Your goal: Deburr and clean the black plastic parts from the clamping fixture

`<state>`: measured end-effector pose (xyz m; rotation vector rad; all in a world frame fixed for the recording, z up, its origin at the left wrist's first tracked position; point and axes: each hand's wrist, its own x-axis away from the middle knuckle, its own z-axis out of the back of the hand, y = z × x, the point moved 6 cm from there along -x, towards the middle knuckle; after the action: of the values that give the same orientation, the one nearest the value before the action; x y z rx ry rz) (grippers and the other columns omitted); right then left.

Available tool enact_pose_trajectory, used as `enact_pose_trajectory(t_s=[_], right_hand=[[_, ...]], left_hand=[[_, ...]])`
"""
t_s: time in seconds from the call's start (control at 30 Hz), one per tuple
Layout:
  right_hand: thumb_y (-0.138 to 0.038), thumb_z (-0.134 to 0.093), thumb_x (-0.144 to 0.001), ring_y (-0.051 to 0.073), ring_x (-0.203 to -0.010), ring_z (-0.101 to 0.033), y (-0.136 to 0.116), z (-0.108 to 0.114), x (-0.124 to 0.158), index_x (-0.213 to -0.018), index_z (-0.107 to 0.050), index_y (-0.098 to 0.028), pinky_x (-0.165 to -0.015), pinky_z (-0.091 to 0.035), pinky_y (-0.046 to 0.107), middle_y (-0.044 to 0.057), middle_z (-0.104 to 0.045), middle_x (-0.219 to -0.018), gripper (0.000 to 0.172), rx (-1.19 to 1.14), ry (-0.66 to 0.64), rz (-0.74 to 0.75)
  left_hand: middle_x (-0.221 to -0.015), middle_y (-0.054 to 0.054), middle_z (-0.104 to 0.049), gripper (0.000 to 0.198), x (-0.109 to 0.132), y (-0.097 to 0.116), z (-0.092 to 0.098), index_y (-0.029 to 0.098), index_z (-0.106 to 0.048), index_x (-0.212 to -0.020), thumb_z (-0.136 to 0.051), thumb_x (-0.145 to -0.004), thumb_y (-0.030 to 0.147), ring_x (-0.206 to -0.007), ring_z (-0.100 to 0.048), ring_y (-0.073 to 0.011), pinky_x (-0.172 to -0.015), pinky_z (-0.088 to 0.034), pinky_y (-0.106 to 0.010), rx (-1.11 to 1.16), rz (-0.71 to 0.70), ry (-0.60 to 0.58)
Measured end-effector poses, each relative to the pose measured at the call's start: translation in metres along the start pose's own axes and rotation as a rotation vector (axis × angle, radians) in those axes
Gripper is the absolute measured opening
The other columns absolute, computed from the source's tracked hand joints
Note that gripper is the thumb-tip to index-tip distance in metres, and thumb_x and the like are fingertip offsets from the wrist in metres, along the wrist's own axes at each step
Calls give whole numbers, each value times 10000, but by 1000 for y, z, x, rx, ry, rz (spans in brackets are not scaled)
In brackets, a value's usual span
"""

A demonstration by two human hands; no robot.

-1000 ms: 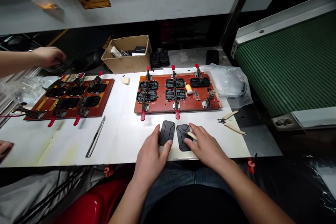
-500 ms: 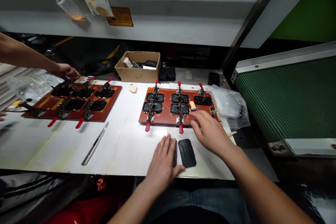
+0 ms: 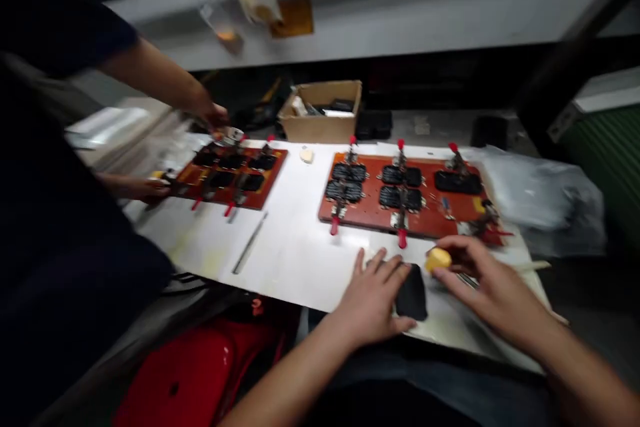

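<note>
My left hand (image 3: 373, 300) lies palm down on the white work surface with its fingers spread, covering one dark plate almost wholly. Beside its fingertips lies a flat black plate (image 3: 413, 295). Between the thumb and fingers of my right hand (image 3: 483, 280) is a small yellow block (image 3: 439, 259), held just above the surface, right of the black plate. In front of my hands stands a reddish-brown fixture board (image 3: 370, 219) with black ribbed parts (image 3: 401, 176) under red-handled toggle clamps (image 3: 402, 237). Motion blurs the view somewhat.
A co-worker's arm (image 3: 160, 80) reaches over a second fixture board (image 3: 270, 187) at left. A knife (image 3: 250, 243) lies between the boards. Behind stands a cardboard box (image 3: 320, 127). Plastic bags (image 3: 545, 200) lie right, near a green conveyor (image 3: 615, 167). A red stool (image 3: 175, 373) stands below left.
My right hand has taken the yellow block off the board and drawn it back toward me. The view has turned left, and the co-worker's body has come into sight.
</note>
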<state>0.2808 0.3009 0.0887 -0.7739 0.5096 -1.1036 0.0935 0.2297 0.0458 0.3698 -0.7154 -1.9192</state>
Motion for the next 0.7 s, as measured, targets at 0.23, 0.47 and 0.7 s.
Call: enact_pose_trajectory(t_s=[0.23,0.47,0.7], right_hand=[[-262,-584,-1038,258,-1192,-700,13,-44,73,-1325,-629,-250,-1031,-600,448,109,-725,-1261,291,53,99,112],[-140,-585,-1003,252,-1116,-690,2,-50,55,-1302,-595,-227,-959,-603,436,110,-717,-1192,312,100,35,261],[-137,-587,-1018,221,-1104,-665,2,-47,53,-1260,-576,-240,-928,-584,383,82,-703,-1175,263,64,-170,208]], left_hand=[[-1751,-104,-308,981,-7,-8,5,233,-329,-1649,-803,-844,532,-1645,-145,-373,-1327,27,-626,-62,-43,-19],[-1678,-93,-456,922,-10,-6,2,217,-388,-1624,-794,-850,512,-1617,-240,-380,-1334,21,-600,-46,-22,33],[-1650,-68,-501,867,-11,-6,4,206,-448,-1586,-792,-840,482,-1609,-264,-367,-1341,27,-578,-1,-7,29]])
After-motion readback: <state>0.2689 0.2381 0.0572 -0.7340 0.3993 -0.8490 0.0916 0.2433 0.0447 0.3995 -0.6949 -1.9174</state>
